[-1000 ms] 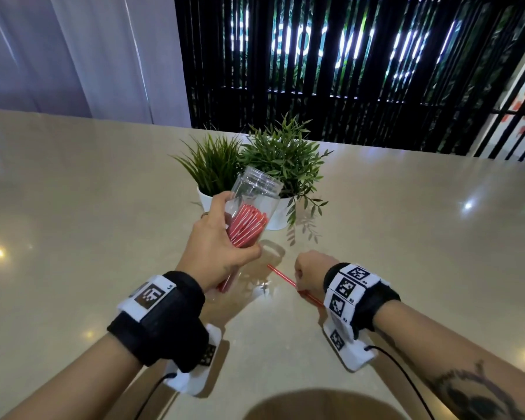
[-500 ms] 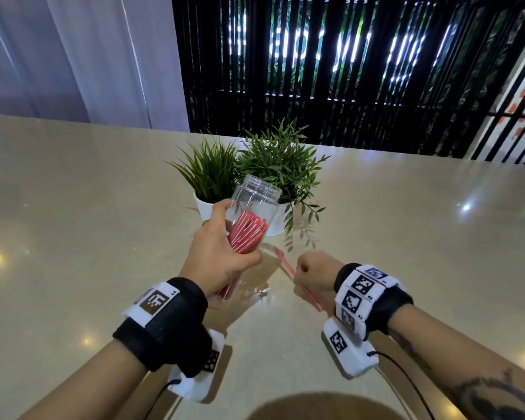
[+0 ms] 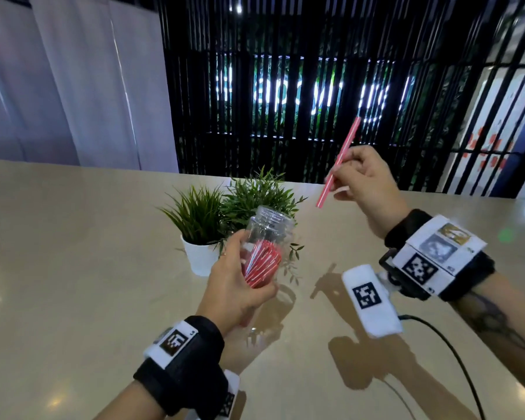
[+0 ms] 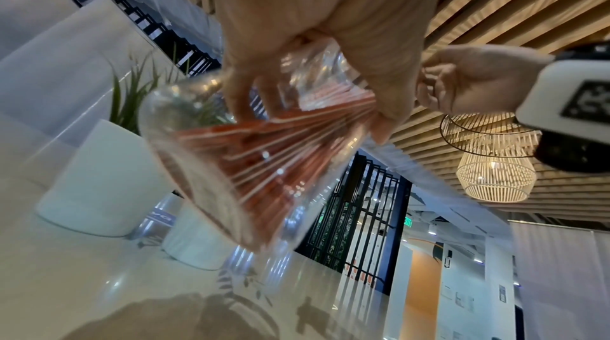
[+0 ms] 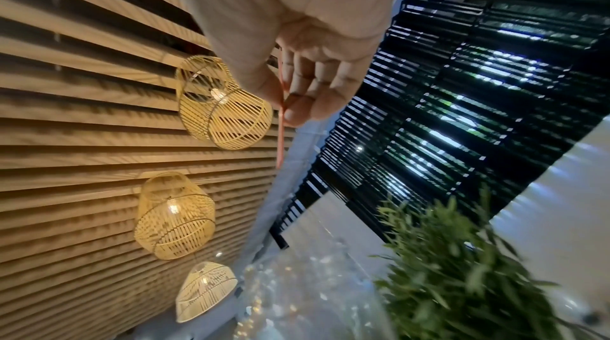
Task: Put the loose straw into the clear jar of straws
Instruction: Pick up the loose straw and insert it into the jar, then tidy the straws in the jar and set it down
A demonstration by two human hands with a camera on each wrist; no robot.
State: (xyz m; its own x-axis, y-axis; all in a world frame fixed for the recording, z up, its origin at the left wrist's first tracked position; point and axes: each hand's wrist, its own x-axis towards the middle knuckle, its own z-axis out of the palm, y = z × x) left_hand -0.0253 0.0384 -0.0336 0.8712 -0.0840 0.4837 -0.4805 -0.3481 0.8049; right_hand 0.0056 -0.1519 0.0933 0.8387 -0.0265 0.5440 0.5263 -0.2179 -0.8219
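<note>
My left hand [image 3: 238, 286] grips the clear jar [image 3: 267, 237] above the table, tilted with its open mouth up and to the right. Several red-and-white straws [image 3: 261, 265] fill its lower part. In the left wrist view my fingers [image 4: 244, 95] wrap the jar [image 4: 185, 121] over the straws [image 4: 264, 152]. My right hand [image 3: 364, 180] is raised up and to the right of the jar's mouth and pinches the loose red straw [image 3: 340, 162], which slants steeply, its lower end toward the jar. The right wrist view shows thumb and fingers pinching that straw [image 5: 280, 126].
Two small green plants in white pots [image 3: 200, 256] stand on the beige table [image 3: 73, 268] just behind the jar. A black cable [image 3: 455, 356] trails from my right wrist. Black slatted screens and white curtains lie beyond the table's far edge.
My right hand has lifted the straw off the table and carried it up and right, above jar height. The left hand has raised the jar slightly and kept it tilted.
</note>
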